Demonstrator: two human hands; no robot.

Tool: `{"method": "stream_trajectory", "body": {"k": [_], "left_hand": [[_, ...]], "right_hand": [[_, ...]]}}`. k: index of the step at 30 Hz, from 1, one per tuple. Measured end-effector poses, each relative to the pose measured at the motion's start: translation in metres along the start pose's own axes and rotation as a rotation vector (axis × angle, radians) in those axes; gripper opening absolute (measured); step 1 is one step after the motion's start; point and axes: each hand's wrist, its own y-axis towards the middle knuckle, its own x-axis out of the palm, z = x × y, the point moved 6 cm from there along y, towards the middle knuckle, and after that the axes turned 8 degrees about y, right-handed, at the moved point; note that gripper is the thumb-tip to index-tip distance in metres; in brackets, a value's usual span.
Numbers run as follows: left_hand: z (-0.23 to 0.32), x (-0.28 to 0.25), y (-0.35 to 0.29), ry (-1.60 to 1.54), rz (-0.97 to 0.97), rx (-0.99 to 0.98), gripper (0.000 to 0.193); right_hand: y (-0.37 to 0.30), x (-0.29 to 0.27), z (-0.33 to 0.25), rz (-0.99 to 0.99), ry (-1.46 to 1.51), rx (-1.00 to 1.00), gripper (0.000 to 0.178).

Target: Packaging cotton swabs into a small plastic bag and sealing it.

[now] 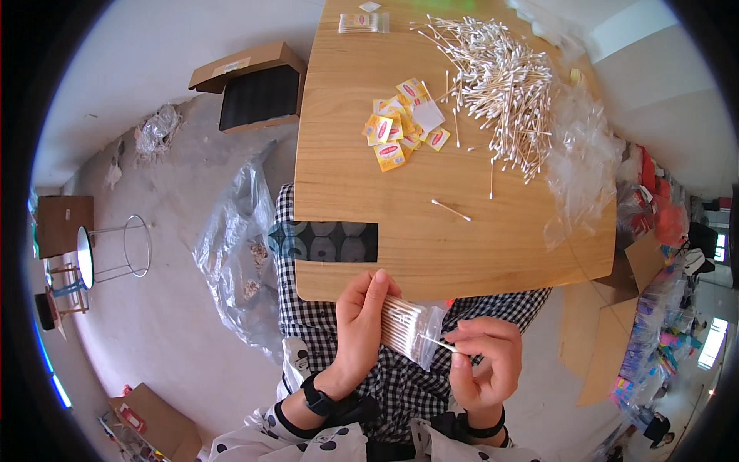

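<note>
My left hand (360, 319) grips a small clear plastic bag of cotton swabs (402, 326) by its left end, above my lap at the table's near edge. In my right hand (488, 360), thumb and fingers pinch a single cotton swab (440, 343), whose far end reaches the right end of the bag. Whether that tip lies inside the bag or only in front of it, I cannot tell. On the table (339, 169), a big heap of loose cotton swabs (500, 85) lies at the far right. Yellow and white cards (400, 123) are piled left of it.
A packed bag of swabs (363, 23) lies at the far left of the table. Crumpled clear plastic (581, 154) covers its right edge. One stray swab (451, 209) lies mid-table. A large plastic bag (239, 254) hangs left of my legs. An opened cardboard box (258, 88) stands beyond it.
</note>
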Motion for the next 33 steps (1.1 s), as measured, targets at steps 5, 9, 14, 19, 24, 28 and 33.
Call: {"method": "stream_trajectory", "body": {"k": [5,9,14,19,24,28,33], "left_hand": [[-0.002,-0.002,0.003,0.049,-0.001,-0.027,0.032],[-0.004,-0.003,0.006,0.023,0.003,-0.004,0.03],[0.0,-0.002,0.006,0.002,0.003,0.014,0.029],[-0.004,-0.004,0.008,-0.033,0.018,0.011,0.028],[-0.005,-0.016,0.013,-0.004,0.091,0.05,0.026],[-0.005,-0.031,0.022,0.001,0.122,0.067,0.027],[-0.003,-0.026,0.029,0.036,0.073,0.098,0.029]], "right_hand": [[-0.01,-0.01,-0.005,0.127,0.175,-0.075,0.017],[-0.015,-0.016,-0.002,0.26,0.247,-0.043,0.019],[-0.014,-0.02,0.005,0.365,0.35,0.05,0.017],[-0.022,-0.034,0.034,0.558,0.572,0.338,0.013],[-0.045,-0.107,0.047,0.749,0.317,0.246,0.01],[-0.096,-0.204,0.051,0.968,-0.116,0.374,0.007],[-0.146,-0.259,0.082,0.801,-0.591,0.711,0.016]]}}
